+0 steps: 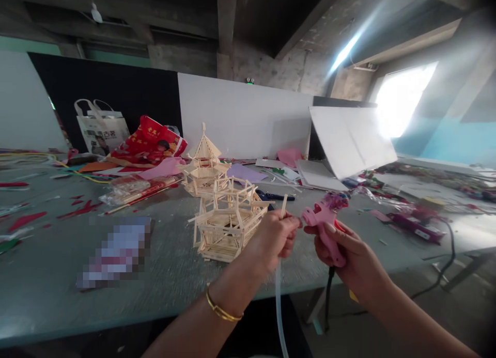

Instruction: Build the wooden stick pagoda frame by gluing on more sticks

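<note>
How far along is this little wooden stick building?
Done: a roofed stick tower stands at the back and an open-framed stick tier sits in front on the table. In hand: the left hand pinches a thin stick, the right hand grips a pink glue gun aimed at it. Left, probably: the front tier has no roof yet.

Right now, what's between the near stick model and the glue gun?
Head view: the left hand lies between the model and the glue gun, pinching a short stick upright.
</note>
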`<state>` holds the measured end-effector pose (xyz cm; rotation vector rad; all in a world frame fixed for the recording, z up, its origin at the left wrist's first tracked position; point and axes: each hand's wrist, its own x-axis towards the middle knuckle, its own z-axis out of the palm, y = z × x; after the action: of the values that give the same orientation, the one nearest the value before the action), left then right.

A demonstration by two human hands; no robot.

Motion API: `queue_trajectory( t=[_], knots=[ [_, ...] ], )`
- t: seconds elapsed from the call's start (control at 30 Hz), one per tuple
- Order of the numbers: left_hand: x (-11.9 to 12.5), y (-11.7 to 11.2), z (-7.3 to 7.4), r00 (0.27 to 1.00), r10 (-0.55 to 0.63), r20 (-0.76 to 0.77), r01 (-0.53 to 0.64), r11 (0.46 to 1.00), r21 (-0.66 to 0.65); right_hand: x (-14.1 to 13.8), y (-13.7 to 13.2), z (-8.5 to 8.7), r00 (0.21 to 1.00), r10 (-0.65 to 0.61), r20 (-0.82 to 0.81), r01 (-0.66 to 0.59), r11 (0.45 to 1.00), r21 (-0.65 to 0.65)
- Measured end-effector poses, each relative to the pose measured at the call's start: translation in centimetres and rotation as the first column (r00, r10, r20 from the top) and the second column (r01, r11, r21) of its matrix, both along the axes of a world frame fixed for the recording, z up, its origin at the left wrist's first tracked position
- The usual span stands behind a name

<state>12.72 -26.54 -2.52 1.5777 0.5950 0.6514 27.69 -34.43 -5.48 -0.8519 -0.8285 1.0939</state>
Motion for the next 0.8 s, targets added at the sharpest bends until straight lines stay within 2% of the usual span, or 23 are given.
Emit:
queue_trajectory(
  t=[0.03,0.07,0.1,0.17,0.2,0.23,0.27,0.3,0.37,0.4,0.43,0.47,0.5,0.53,0.57,0.6,0.63,0.67,0.7,0.73,0.8],
  knots=[
    [0.1,-0.1,-0.2,0.999,0.043,0.000,-0.043,0.997,0.067,0.0,-0.1,0.0,1.000,-0.009,0.010,0.009,1.000,0.005],
    [0.3,-0.4,-0.5,0.993,0.116,-0.002,-0.113,0.969,0.218,0.1,-0.1,-0.1,1.000,-0.013,0.014,0.013,1.000,0.007],
    [0.4,-0.7,-0.8,0.980,0.198,0.008,-0.184,0.896,0.404,0.1,-0.2,-0.2,1.000,-0.013,0.013,0.013,1.000,0.010],
    [0.6,-1.3,-1.3,0.956,0.290,0.035,-0.232,0.680,0.696,0.2,-0.2,-0.3,1.000,-0.004,0.008,0.004,1.000,0.023],
    [0.6,-1.6,-1.4,0.952,0.303,0.035,-0.222,0.611,0.760,0.2,-0.3,-0.4,1.000,0.003,0.010,-0.004,0.999,0.032],
    [0.6,-1.7,-1.4,0.953,0.303,0.029,-0.212,0.595,0.775,0.3,-0.3,-0.5,1.000,0.009,0.018,-0.009,0.999,0.042],
    [0.5,-1.7,-1.3,0.956,0.294,0.020,-0.210,0.631,0.747,0.3,-0.4,-0.5,1.000,0.008,0.030,-0.010,0.999,0.049],
    [0.4,-1.6,-1.1,0.963,0.270,0.008,-0.206,0.715,0.668,0.4,-0.4,-0.6,0.999,0.004,0.047,-0.006,0.998,0.054],
    [0.2,-1.0,-0.4,0.991,0.130,-0.025,-0.114,0.934,0.340,0.5,-0.5,-0.6,0.996,-0.006,0.091,0.001,0.998,0.057],
    [0.2,-0.7,-0.1,0.999,0.023,-0.022,-0.020,0.992,0.127,0.5,-0.5,-0.6,0.994,-0.014,0.109,0.007,0.998,0.060],
    [0.2,-0.4,0.1,0.997,-0.077,0.001,0.077,0.995,-0.062,0.5,-0.6,-0.6,0.993,-0.019,0.120,0.011,0.998,0.065],
    [0.2,-0.2,0.3,0.990,-0.137,0.026,0.140,0.972,-0.189,0.5,-0.6,-0.6,0.992,-0.017,0.124,0.009,0.997,0.070],
    [0.1,-0.2,0.3,0.989,-0.144,0.035,0.148,0.964,-0.220,0.5,-0.6,-0.6,0.993,-0.017,0.120,0.008,0.997,0.076],
    [0.1,-0.3,0.2,0.995,-0.096,0.028,0.099,0.984,-0.148,0.5,-0.5,-0.7,0.993,-0.020,0.113,0.011,0.997,0.082],
    [0.0,-0.5,0.1,1.000,-0.010,0.018,0.010,1.000,0.003,0.5,-0.5,-0.7,0.994,-0.021,0.109,0.012,0.996,0.088],
    [-0.1,-0.8,-0.1,0.997,0.078,0.017,-0.080,0.979,0.190,0.5,-0.6,-0.8,0.993,-0.019,0.113,0.008,0.996,0.094],
    [-0.3,-1.2,-0.4,0.989,0.142,0.027,-0.142,0.923,0.358,0.5,-0.6,-0.9,0.992,-0.014,0.124,0.001,0.995,0.102],
    [-0.5,-1.5,-0.7,0.984,0.176,0.039,-0.173,0.865,0.470,0.6,-0.6,-1.1,0.991,-0.012,0.135,-0.004,0.993,0.115],
    [-0.8,-1.7,-0.9,0.983,0.176,0.046,-0.174,0.839,0.515,0.6,-0.6,-1.3,0.989,-0.011,0.144,-0.009,0.991,0.136],
    [-1.1,-1.9,-1.2,0.988,0.147,0.048,-0.151,0.858,0.491,0.7,-0.6,-1.4,0.988,-0.010,0.151,-0.015,0.987,0.159],
    [-1.6,-1.8,-1.5,0.997,0.022,0.080,-0.042,0.964,0.262,0.7,-0.7,-1.7,0.987,-0.002,0.158,-0.030,0.979,0.201]
  ],
)
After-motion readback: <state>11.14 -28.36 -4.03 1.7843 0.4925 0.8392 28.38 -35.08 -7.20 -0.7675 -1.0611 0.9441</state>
